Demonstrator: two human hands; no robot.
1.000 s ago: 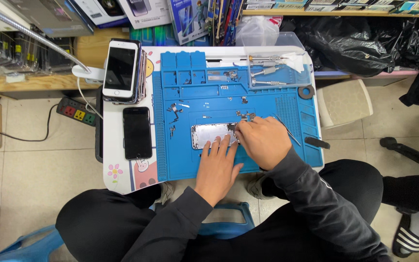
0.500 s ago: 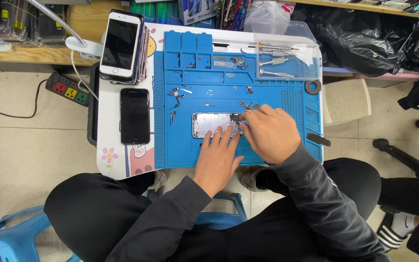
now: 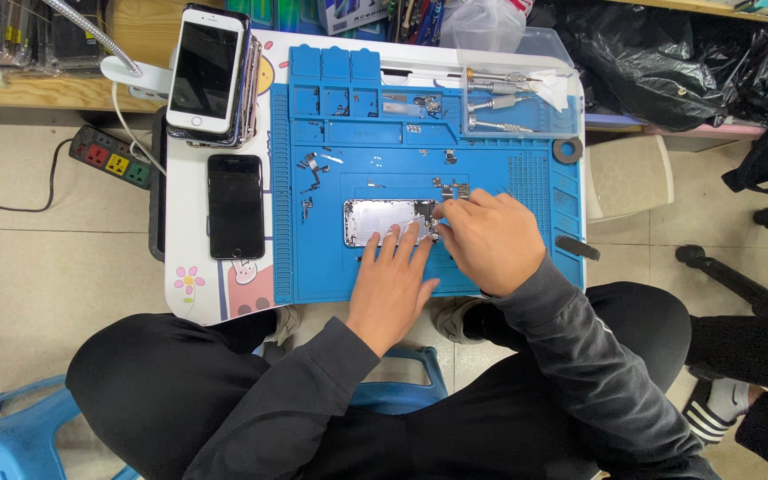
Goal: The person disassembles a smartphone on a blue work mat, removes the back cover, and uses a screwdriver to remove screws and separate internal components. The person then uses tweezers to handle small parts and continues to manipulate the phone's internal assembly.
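Head view: an opened phone housing (image 3: 382, 221), a thin, light and rigid metal shell with fragile exposed parts, lies flat at the centre of a blue repair mat (image 3: 500, 191) on the small desk (image 3: 181, 276). The left hand (image 3: 390, 283) presses it down with fingers spread flat, grasping nothing. The right hand (image 3: 489, 238) curls over its right end, fingertips pinched; whether they grip a tool cannot be told. The housing is best held by its edges.

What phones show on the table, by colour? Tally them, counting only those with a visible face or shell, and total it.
White-fronted phone: 1
Black-fronted phone: 1
Silver opened phone shell, under the left hand and right hand: 1
Total: 3
The stack under the white one cannot be counted.
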